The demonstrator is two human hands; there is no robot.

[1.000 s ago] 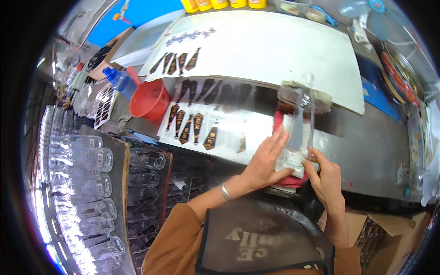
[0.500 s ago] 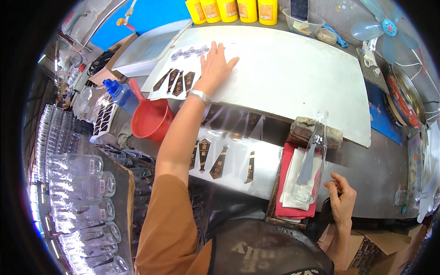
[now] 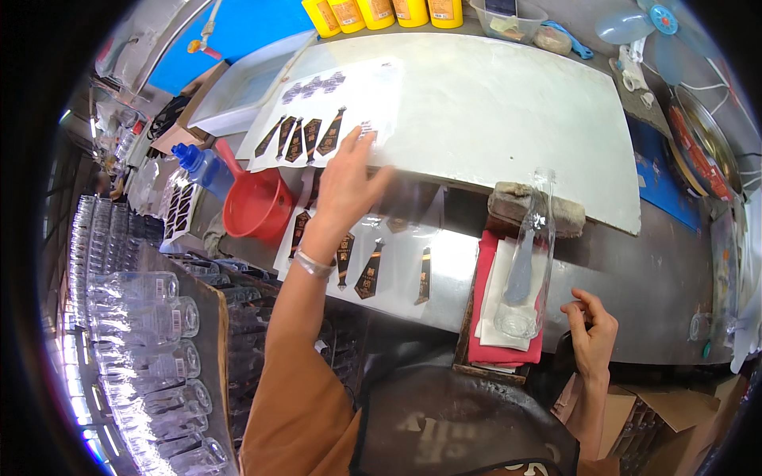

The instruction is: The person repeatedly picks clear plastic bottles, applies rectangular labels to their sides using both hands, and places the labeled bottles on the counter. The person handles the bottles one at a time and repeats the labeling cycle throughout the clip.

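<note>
My left hand [image 3: 347,178] is over the near edge of a white board [image 3: 492,111], fingers stretched out and slightly blurred, with nothing visible in them. Beyond its fingertips, a sheet of dark tie-shaped decals [image 3: 312,136] lies on the board. Below the hand, more tie-shaped decals [image 3: 370,274] rest on a lower metal surface. A clear glass bottle [image 3: 530,262] lies tilted, its neck on a cloth-wrapped block [image 3: 508,208] and its base over folded white and red cloths [image 3: 486,317]. A grey tie shape shows on the bottle. Right of it, my right hand [image 3: 591,329] hangs loosely bent, fingers apart, holding nothing visible.
A red dipper [image 3: 258,206] and a blue-capped bottle [image 3: 202,168] stand left of the board. Rows of glassware [image 3: 147,349] fill the left side. A white tray [image 3: 238,103], yellow containers [image 3: 379,11] and a fan [image 3: 663,20] are farther back. Cardboard boxes [image 3: 675,404] sit lower right.
My left hand has drawn back toward me from the decal sheet, uncovering more of its decals. My right hand stays beside the bottle. The whole view has shifted slightly.
</note>
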